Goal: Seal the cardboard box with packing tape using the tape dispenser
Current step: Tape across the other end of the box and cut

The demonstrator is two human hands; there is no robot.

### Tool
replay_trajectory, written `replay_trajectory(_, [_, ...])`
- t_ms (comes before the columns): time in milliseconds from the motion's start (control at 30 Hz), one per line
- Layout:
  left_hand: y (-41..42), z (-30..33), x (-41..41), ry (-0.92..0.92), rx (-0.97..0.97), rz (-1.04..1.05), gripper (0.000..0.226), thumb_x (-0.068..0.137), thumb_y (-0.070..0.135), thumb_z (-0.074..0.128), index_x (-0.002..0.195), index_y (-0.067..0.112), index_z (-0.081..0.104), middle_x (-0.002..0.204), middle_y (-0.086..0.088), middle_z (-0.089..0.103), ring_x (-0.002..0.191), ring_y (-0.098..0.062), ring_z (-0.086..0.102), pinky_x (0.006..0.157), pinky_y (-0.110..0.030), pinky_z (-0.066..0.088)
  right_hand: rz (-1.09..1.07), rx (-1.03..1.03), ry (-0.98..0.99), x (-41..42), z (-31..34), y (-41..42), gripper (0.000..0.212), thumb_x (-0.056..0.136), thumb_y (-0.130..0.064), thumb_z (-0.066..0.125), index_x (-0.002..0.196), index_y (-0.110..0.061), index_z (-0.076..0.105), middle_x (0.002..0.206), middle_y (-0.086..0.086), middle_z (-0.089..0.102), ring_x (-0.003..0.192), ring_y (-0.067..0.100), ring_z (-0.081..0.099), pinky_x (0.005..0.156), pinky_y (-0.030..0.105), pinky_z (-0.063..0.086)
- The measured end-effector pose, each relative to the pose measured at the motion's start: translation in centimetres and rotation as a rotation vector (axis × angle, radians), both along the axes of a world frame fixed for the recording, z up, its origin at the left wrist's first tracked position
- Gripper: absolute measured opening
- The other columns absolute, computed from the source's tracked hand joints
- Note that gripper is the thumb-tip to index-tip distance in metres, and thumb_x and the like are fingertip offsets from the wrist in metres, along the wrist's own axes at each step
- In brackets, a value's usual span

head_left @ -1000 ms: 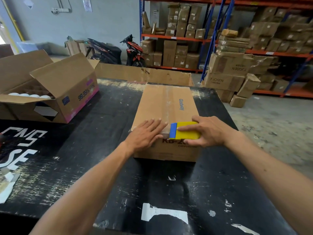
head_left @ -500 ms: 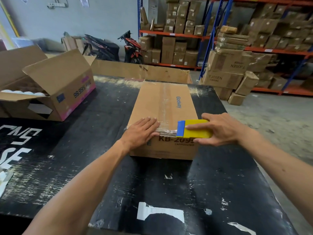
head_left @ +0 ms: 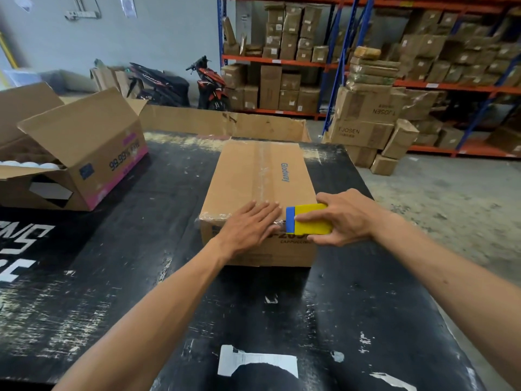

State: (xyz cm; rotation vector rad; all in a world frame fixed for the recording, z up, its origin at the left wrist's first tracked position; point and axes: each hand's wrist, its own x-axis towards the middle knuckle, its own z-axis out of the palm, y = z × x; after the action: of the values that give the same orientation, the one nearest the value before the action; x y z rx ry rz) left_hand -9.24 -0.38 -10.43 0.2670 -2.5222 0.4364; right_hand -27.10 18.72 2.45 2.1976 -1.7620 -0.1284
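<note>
Your cardboard box (head_left: 253, 179) lies closed on the scuffed black table (head_left: 141, 277), long side running away from you, with "Glodway" printed in blue on its top. A strip of clear packing tape (head_left: 263, 170) runs down the centre seam, and more tape wrinkles along the near top edge by the left corner.

Your left hand (head_left: 248, 228) lies flat on the near edge of the box, palm down, fingers straight and close together, their tips pointing toward the dispenser. It grips nothing; it simply presses on the cardboard and tape.

Your right hand (head_left: 342, 218) is closed around the tape dispenser (head_left: 308, 218), a yellow body with a blue end. The thumb sits under the dispenser against the front face of the box, the fingers wrap over its top and far side. The blue end points left and sits just beside your left fingertips, right at the near top edge, where crumpled clear tape shows between them. The dispenser covers part of the black lettering on the front face.

To the left, well apart, an open cardboard carton (head_left: 81, 153) with a pink stripe sits on the same table, white rounded items visible inside. Behind the table stand shelving racks (head_left: 282, 60) full of cartons and a parked scooter (head_left: 210, 83).
</note>
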Motion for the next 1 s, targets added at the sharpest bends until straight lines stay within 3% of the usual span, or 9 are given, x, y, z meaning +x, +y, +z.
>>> replay_trajectory(167, [-1.0,-1.0,-0.2,0.081,0.004,-0.062,0.048,0.103,0.042,0.04,0.133,0.012,0.063,0.136,-0.008,0.063,0.123,-0.024,0.061,0.103,-0.041,0.05,0.014,-0.048,0.005,-0.3,-0.5,0.3,0.064,0.082,-0.075,0.037,0.133,-0.047,0.061,0.087,0.002,0.06,0.057,0.024,0.059,0.05,0.026,0.032])
replay_trajectory(333, [-2.1,-0.9,0.8,0.09,-0.01,-0.102,0.047,0.102,0.041,0.043,0.134,0.012,0.063,0.137,-0.007,0.062,0.123,-0.023,0.061,0.103,-0.041,0.049,0.035,-0.09,-0.047,-0.1,-1.6,0.4,0.059,0.083,-0.071,0.046,0.131,-0.042,0.066,0.081,0.004,0.058,0.047,0.02,0.048,0.044,0.024,0.031])
replay_trajectory(500, [-2.6,-0.6,1.5,0.064,0.009,-0.116,0.046,0.103,0.043,0.042,0.135,0.016,0.062,0.139,-0.005,0.061,0.125,-0.021,0.06,0.107,-0.038,0.046,0.056,-0.122,-0.071,-0.1,-1.4,1.1,0.061,0.082,-0.073,0.05,0.132,-0.041,0.065,0.079,0.001,0.054,0.049,0.014,0.031,0.046,0.024,0.021])
replay_trajectory(700, [-3.0,-0.3,2.8,0.05,0.035,-0.13,0.046,0.102,0.043,0.044,0.135,0.016,0.062,0.139,-0.003,0.061,0.126,-0.018,0.059,0.108,-0.037,0.045,-0.001,-0.133,-0.128,-2.3,-1.3,4.7,0.058,0.081,-0.072,0.054,0.13,-0.042,0.066,0.08,0.004,0.054,0.041,0.02,0.042,0.043,0.025,0.027])
replay_trajectory(867, [-2.7,0.0,2.9,0.026,0.081,-0.128,0.046,0.102,0.043,0.044,0.136,0.017,0.061,0.139,-0.002,0.06,0.129,-0.017,0.057,0.109,-0.038,0.045,0.004,-0.112,-0.089,-2.1,-2.2,5.0,0.055,0.08,-0.066,0.058,0.126,-0.038,0.069,0.079,0.006,0.054,0.039,0.021,0.043,0.042,0.024,0.023])
replay_trajectory(1000, [-0.4,1.7,1.4,-0.013,0.07,-0.021,0.055,0.096,0.056,0.043,0.112,0.011,0.07,0.117,-0.011,0.072,0.109,-0.027,0.068,0.108,-0.046,0.043,0.017,-0.112,-0.066,-2.1,-2.1,4.5,0.053,0.081,-0.063,0.056,0.125,-0.037,0.07,0.077,0.005,0.054,0.04,0.02,0.044,0.04,0.024,0.024])
